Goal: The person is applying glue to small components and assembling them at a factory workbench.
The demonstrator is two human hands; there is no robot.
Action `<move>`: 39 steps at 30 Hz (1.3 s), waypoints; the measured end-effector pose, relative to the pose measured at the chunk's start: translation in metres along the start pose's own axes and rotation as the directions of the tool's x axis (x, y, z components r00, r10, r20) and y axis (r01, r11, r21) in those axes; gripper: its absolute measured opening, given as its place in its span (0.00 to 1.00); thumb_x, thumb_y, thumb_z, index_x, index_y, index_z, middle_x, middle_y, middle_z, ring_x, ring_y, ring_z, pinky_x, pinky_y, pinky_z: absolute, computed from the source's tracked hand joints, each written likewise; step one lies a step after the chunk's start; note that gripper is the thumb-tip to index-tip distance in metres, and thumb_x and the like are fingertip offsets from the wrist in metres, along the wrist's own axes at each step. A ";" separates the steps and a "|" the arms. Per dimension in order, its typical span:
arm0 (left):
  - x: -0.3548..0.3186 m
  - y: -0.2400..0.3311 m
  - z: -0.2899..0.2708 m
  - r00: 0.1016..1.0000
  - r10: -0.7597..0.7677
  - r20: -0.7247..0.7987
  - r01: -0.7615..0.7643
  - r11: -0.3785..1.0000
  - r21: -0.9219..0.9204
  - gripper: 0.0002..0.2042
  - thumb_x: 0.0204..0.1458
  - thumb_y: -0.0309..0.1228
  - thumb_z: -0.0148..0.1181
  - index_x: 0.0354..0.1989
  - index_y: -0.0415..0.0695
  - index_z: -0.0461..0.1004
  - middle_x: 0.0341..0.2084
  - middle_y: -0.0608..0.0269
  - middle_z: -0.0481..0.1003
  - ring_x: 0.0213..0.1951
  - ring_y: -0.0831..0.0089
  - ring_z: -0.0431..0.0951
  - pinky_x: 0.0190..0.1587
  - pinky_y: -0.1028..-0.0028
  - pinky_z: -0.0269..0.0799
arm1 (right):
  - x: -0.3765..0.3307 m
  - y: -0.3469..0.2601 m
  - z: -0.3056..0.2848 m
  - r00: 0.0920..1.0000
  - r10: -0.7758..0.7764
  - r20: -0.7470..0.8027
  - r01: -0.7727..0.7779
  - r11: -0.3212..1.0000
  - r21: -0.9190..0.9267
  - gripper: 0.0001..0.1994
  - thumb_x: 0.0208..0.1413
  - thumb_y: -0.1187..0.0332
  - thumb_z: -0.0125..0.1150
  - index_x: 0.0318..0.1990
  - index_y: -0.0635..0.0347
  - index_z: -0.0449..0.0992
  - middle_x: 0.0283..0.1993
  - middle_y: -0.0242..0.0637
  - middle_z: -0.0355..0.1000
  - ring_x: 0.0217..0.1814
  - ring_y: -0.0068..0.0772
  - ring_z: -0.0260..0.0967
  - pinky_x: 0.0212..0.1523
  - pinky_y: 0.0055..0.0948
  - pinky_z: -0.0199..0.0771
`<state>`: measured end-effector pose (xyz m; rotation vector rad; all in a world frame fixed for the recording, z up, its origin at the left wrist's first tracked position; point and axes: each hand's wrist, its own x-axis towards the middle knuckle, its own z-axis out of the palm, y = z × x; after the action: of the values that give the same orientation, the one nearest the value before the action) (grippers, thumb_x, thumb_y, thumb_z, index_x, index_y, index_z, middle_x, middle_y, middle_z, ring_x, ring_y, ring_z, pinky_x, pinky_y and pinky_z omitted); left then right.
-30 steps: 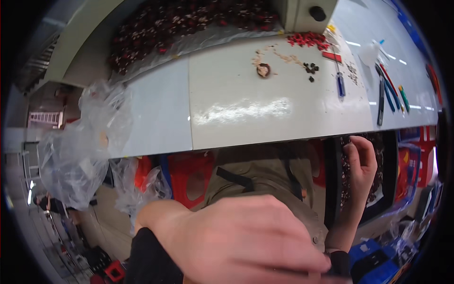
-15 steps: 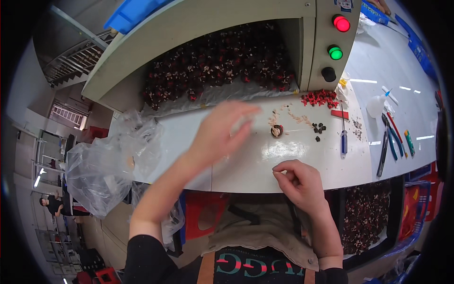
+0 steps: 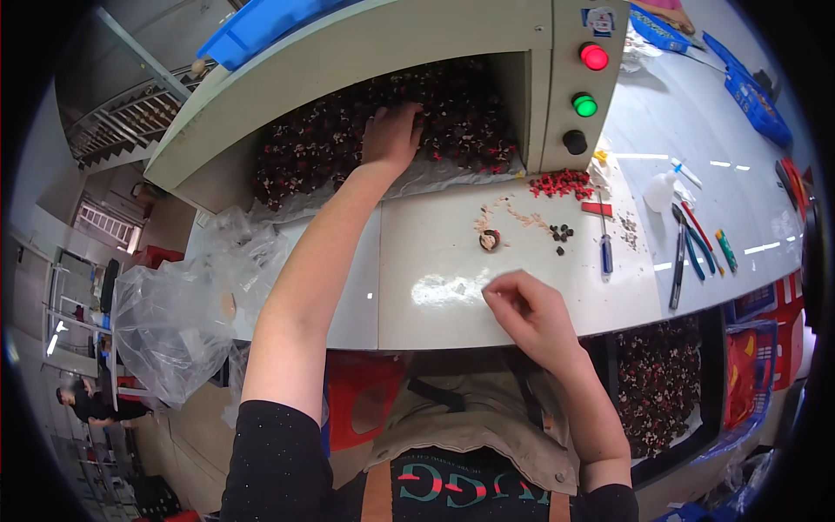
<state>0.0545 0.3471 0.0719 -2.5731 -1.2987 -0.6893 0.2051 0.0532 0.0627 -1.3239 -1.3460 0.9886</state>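
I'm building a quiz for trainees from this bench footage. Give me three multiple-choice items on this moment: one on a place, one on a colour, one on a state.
1. Where is the left hand?
A. In the heap of small dark and red parts inside the machine opening
B. On the clear plastic bag
C. On the pliers

2. What colour is the top button on the machine's panel?
A. Green
B. Red
C. Black

3. How is the right hand?
A. Flat and spread
B. Gripping the screwdriver
C. Fingers pinched together on the white worktop

Answers:
1 A, the hand lies on the heap.
2 B, red sits above the green button and the black button.
3 C, its fingertips meet; whether they hold anything is too small to tell.
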 end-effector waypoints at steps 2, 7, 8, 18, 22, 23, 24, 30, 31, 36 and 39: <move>-0.003 -0.001 -0.001 0.996 0.064 -0.066 -0.060 0.996 0.069 0.17 0.48 0.30 0.57 0.49 0.50 0.69 0.40 0.60 0.73 0.46 0.59 0.69 0.49 0.63 0.66 | 0.005 -0.015 0.006 0.974 -0.226 -0.029 0.227 0.974 0.010 0.05 0.51 0.76 0.59 0.36 0.62 0.73 0.28 0.31 0.67 0.26 0.17 0.61 0.28 0.17 0.61; -0.008 0.002 -0.010 0.965 0.138 -0.224 -0.067 0.952 0.298 0.18 0.50 0.28 0.50 0.52 0.53 0.67 0.44 0.60 0.66 0.49 0.60 0.65 0.51 0.60 0.61 | 0.037 -0.055 0.049 0.712 -0.697 -0.080 0.691 0.717 -0.098 0.09 0.50 0.72 0.59 0.39 0.61 0.71 0.35 0.39 0.67 0.38 0.41 0.65 0.37 0.34 0.67; -0.008 0.003 -0.011 0.961 0.147 -0.232 -0.072 0.951 0.302 0.18 0.50 0.28 0.50 0.52 0.53 0.67 0.44 0.60 0.66 0.49 0.60 0.65 0.51 0.60 0.61 | 0.048 -0.062 0.058 0.684 -0.724 -0.086 0.718 0.689 -0.094 0.09 0.50 0.72 0.59 0.39 0.61 0.71 0.35 0.39 0.67 0.38 0.41 0.65 0.37 0.34 0.67; -0.020 -0.018 -0.022 0.966 0.143 -0.214 -0.044 0.911 0.410 0.19 0.50 0.28 0.51 0.52 0.56 0.67 0.42 0.57 0.65 0.45 0.59 0.69 0.52 0.59 0.61 | -0.021 -0.117 0.116 0.582 -0.810 0.074 0.810 0.569 -0.141 0.13 0.46 0.64 0.62 0.30 0.64 0.66 0.32 0.43 0.62 0.35 0.45 0.64 0.36 0.36 0.68; -0.021 -0.010 -0.021 0.966 0.126 -0.227 -0.016 0.901 0.434 0.18 0.50 0.29 0.50 0.51 0.54 0.68 0.42 0.58 0.66 0.45 0.61 0.70 0.53 0.59 0.58 | 0.007 -0.131 0.111 0.618 -0.784 0.061 0.778 0.599 -0.188 0.16 0.45 0.60 0.63 0.29 0.64 0.67 0.32 0.43 0.62 0.37 0.45 0.64 0.37 0.37 0.68; -0.019 -0.007 -0.022 0.953 0.160 -0.256 -0.034 0.899 0.437 0.17 0.51 0.29 0.50 0.52 0.54 0.68 0.42 0.58 0.66 0.45 0.61 0.70 0.53 0.59 0.58 | 0.021 -0.129 0.112 0.703 -0.711 0.034 0.680 0.657 -0.326 0.16 0.46 0.59 0.63 0.29 0.64 0.67 0.33 0.44 0.63 0.38 0.46 0.64 0.38 0.38 0.68; -0.017 -0.004 -0.022 0.958 0.140 -0.252 -0.018 0.901 0.433 0.17 0.51 0.29 0.50 0.52 0.54 0.68 0.42 0.58 0.66 0.45 0.61 0.70 0.53 0.59 0.58 | 0.029 -0.127 0.113 0.749 -0.660 -0.057 0.588 0.702 -0.402 0.17 0.48 0.57 0.60 0.30 0.65 0.70 0.34 0.45 0.64 0.39 0.47 0.64 0.39 0.39 0.68; -0.014 0.000 -0.021 0.975 0.062 -0.214 0.018 0.935 0.354 0.19 0.50 0.26 0.47 0.52 0.52 0.66 0.43 0.57 0.66 0.49 0.62 0.68 0.58 0.57 0.52 | -0.002 -0.117 0.130 0.616 -0.783 0.083 0.742 0.542 -0.396 0.19 0.46 0.53 0.61 0.30 0.63 0.72 0.33 0.41 0.66 0.40 0.41 0.64 0.39 0.35 0.67; -0.016 0.001 -0.019 0.977 0.055 -0.207 0.023 0.934 0.358 0.19 0.50 0.26 0.47 0.52 0.52 0.66 0.43 0.57 0.66 0.49 0.62 0.68 0.58 0.57 0.52 | -0.011 -0.120 0.130 0.532 -0.840 0.104 0.812 0.471 -0.346 0.19 0.45 0.53 0.62 0.29 0.64 0.72 0.32 0.41 0.66 0.40 0.40 0.64 0.39 0.34 0.67; -0.019 0.000 -0.019 0.958 0.167 -0.234 -0.062 0.914 0.401 0.19 0.49 0.25 0.48 0.51 0.52 0.68 0.44 0.56 0.66 0.48 0.61 0.69 0.60 0.57 0.50 | 0.023 -0.136 0.103 0.709 -0.701 0.083 0.659 0.615 -0.434 0.19 0.45 0.53 0.61 0.27 0.63 0.73 0.31 0.42 0.66 0.38 0.39 0.65 0.38 0.33 0.68; -0.018 0.000 -0.019 0.955 0.159 -0.250 -0.058 0.928 0.367 0.18 0.49 0.25 0.48 0.50 0.52 0.68 0.44 0.56 0.65 0.49 0.62 0.69 0.60 0.57 0.49 | 0.023 -0.134 0.101 0.727 -0.686 0.035 0.626 0.640 -0.446 0.19 0.45 0.54 0.61 0.28 0.64 0.73 0.32 0.42 0.66 0.39 0.40 0.65 0.38 0.33 0.69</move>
<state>0.0396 0.3275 0.0804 -2.1503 -1.0675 -0.6885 0.0801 0.0728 0.1753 -1.0245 -1.8168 0.0779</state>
